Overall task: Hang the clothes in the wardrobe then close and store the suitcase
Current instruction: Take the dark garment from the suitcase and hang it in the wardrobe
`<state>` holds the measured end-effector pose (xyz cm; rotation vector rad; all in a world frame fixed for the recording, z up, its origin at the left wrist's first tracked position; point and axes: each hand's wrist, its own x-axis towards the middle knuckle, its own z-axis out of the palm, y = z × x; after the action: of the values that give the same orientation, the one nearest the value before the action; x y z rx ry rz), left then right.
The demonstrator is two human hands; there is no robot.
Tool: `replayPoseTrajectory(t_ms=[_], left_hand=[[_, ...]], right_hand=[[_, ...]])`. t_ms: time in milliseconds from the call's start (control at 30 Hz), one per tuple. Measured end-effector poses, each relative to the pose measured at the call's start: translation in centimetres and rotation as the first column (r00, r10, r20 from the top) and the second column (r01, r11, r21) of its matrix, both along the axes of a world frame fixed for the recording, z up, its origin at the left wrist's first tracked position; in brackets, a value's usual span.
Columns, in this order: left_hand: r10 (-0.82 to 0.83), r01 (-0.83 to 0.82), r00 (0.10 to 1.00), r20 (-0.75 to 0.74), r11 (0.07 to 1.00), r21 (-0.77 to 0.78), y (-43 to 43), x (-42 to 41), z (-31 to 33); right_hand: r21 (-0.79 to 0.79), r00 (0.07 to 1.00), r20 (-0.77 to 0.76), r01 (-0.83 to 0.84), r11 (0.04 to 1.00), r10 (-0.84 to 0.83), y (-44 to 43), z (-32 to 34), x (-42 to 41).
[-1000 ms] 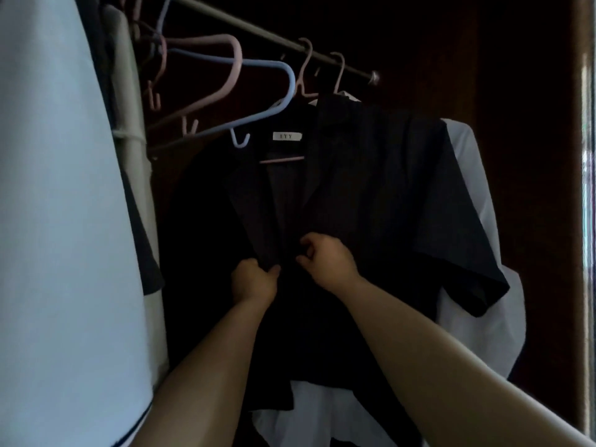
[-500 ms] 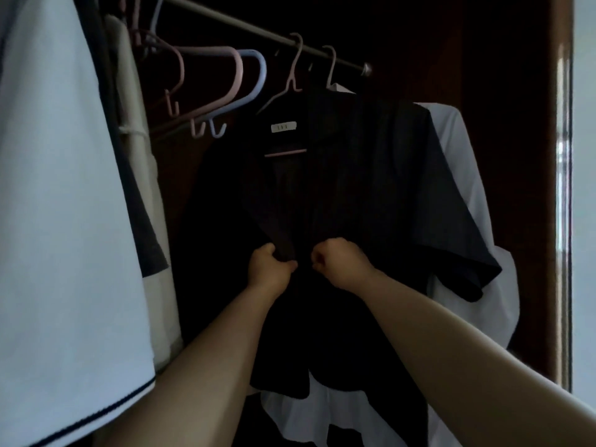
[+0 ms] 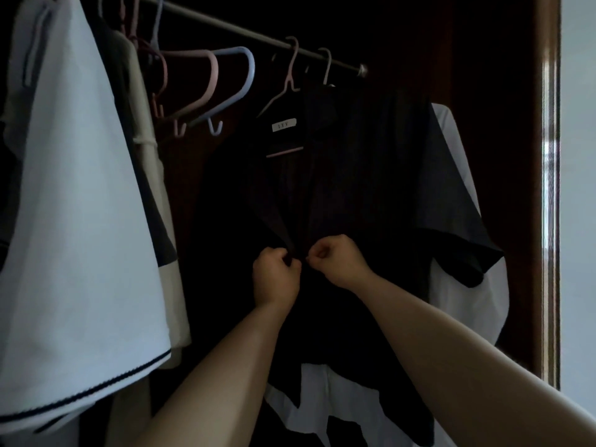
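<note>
A black short-sleeved shirt hangs on a pink hanger from the wardrobe rail. It has a small white label at the neck. My left hand pinches the left front edge of the black shirt at chest height. My right hand pinches the right front edge right beside it, the two fists almost touching. A white garment hangs behind the black shirt. The suitcase is out of view.
Empty pink and blue hangers dangle on the rail to the left. A white garment with a dark trim line and a cream one fill the left side. The brown wardrobe frame stands at the right.
My two hands have come closer together on the shirt front. The view has shifted a little, so the rail and clothes sit further right.
</note>
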<state>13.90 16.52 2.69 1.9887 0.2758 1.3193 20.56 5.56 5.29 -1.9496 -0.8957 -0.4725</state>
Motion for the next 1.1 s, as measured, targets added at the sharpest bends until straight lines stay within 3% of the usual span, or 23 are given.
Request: replayPoseTrajectory(t_ms=[267,367,467,533,733,933,1000,1100], left_hand=[[-0.226,0.226,0.971,-0.073,0.974,-0.002,0.7,-0.7,0.6],[-0.293,0.284,0.951,-0.1,0.954,-0.091,1.3,-0.9,0.8],[-0.379,0.355,0.925,-0.034,0.891,-0.282,1.4,-0.8,1.1],[-0.401,0.375,0.916,-0.018,0.871,-0.316,1.3,-0.6,1.4],[-0.263,0.254,0.963,-0.053,0.957,-0.141,1.1,-0.9,1.3],[-0.231,0.223,0.973,-0.011,0.949,-0.224,0.5,-1.1,0.8],[-0.312,0.306,0.949,0.034,0.895,-0.325,0.7,-1.1,0.7],[-0.507,0.493,0.846,0.164,0.625,-0.606,1.1,-1.1,0.9]], right_hand=[[0.059,0.998,-0.045,-0.035,0.998,0.037,0.0,-0.1,-0.4],[0.105,0.994,-0.086,-0.051,0.993,0.061,0.1,-0.1,-0.7],[0.1,0.994,-0.088,-0.053,0.994,0.062,0.3,0.1,-0.9],[0.074,0.994,-0.086,-0.054,0.996,0.061,0.3,0.3,-1.0],[0.083,0.975,-0.211,-0.048,0.995,0.065,0.3,0.7,-2.2],[0.221,0.911,-0.404,0.013,0.975,0.079,0.6,0.9,-2.4],[0.306,0.859,-0.49,0.015,0.952,0.144,0.5,1.0,-2.6],[0.403,0.787,-0.564,-0.001,0.915,0.25,0.4,0.9,-2.8]])
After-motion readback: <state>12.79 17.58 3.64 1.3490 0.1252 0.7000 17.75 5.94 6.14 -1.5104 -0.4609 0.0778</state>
